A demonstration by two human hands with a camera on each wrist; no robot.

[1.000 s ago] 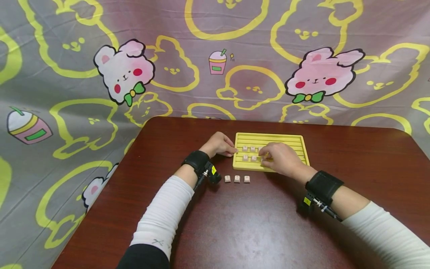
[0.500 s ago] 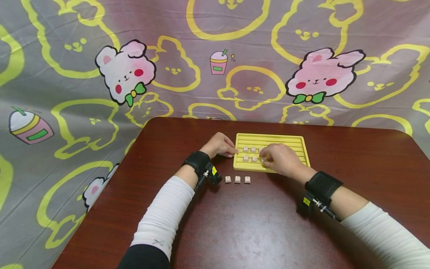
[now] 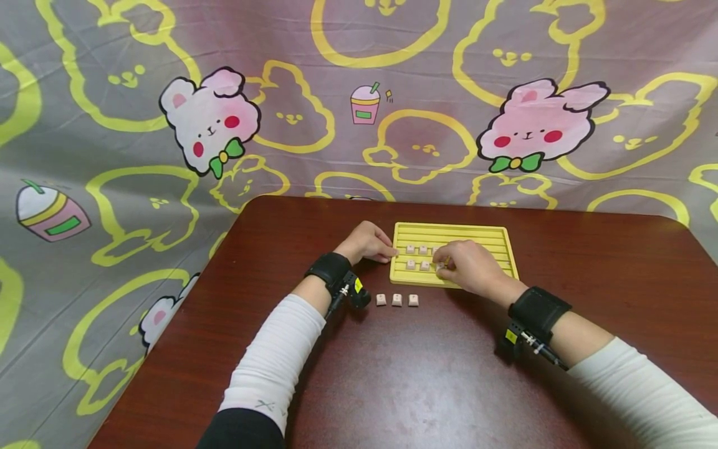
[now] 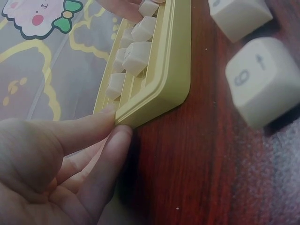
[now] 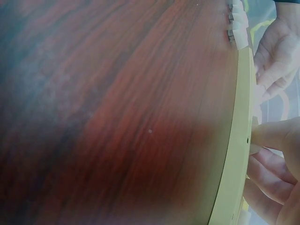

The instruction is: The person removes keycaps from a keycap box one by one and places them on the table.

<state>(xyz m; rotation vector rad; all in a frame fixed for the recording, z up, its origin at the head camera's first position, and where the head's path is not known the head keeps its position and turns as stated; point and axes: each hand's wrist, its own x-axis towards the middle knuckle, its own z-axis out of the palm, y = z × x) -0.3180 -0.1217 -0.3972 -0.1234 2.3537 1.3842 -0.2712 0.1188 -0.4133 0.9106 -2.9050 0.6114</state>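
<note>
A yellow grooved tray [image 3: 426, 282] lies on the table. My left hand [image 3: 367, 242] pinches its left edge; in the left wrist view the thumb and index finger of the left hand [image 4: 61, 159] meet at the tray corner [image 4: 176, 70]. Over the tray's front part, my right hand [image 3: 471, 265] pinches a white keycap [image 3: 440, 267], mostly hidden by the fingers. To its left, more keycaps sit in two grooves, such as a front-row keycap [image 3: 411, 265] and a back-row keycap [image 3: 423, 250]. In the right wrist view the right hand [image 5: 276, 168] is behind the tray's side wall [image 5: 229, 150].
Three loose keycaps stand in a row on the table before the tray: a left keycap [image 3: 381, 300], a middle keycap [image 3: 397, 300] and a right keycap [image 3: 413, 300]. Behind the dark wooden table [image 3: 359, 374] hangs a patterned cloth [image 3: 314, 143].
Both hands stay almost where they were. The keycap under the right fingers shows slightly more clearly than a second ago. The tray and loose keycaps have not visibly moved on the table.
</note>
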